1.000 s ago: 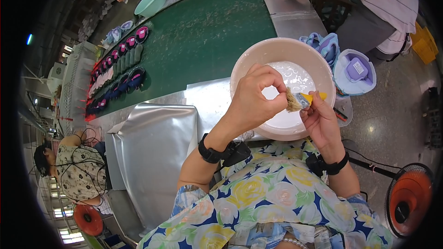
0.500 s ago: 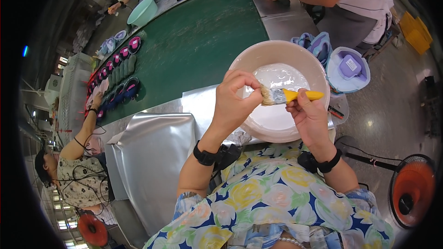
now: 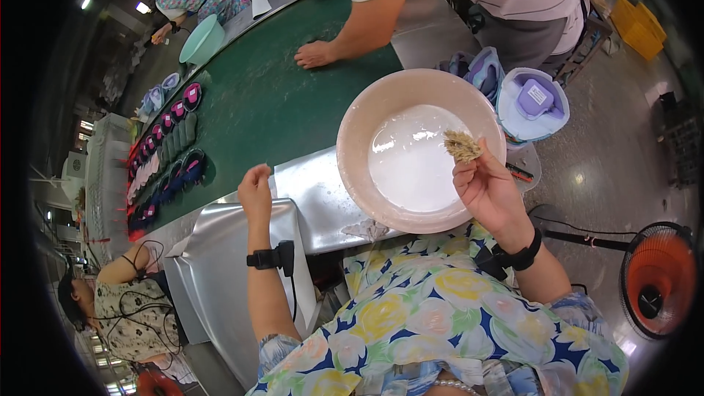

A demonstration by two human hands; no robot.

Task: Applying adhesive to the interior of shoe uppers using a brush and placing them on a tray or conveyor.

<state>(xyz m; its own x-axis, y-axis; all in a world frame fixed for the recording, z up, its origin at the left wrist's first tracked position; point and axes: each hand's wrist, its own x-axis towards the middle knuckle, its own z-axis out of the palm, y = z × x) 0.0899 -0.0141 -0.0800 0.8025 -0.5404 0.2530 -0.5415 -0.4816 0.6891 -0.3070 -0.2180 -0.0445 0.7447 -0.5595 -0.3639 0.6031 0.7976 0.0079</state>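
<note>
My right hand grips a paintbrush over the right side of a large pale pink basin. The brush's clumped, yellowish bristles face me, and its handle is hidden behind them and my fingers. White liquid covers the basin's bottom. Away to the left, my left hand hangs above the edge of a silvery sheet. Its fingers are curled together, with nothing seen in them.
Rows of shoe pieces lie on the green belt at left. A co-worker's hand rests on the belt ahead. A light-blue tub with a purple piece stands right of the basin. A fan stands at far right.
My left hand has left the bristles and moved left, away from the basin. The brush has turned so its bristles face me. A co-worker's arm has reached onto the green belt.
</note>
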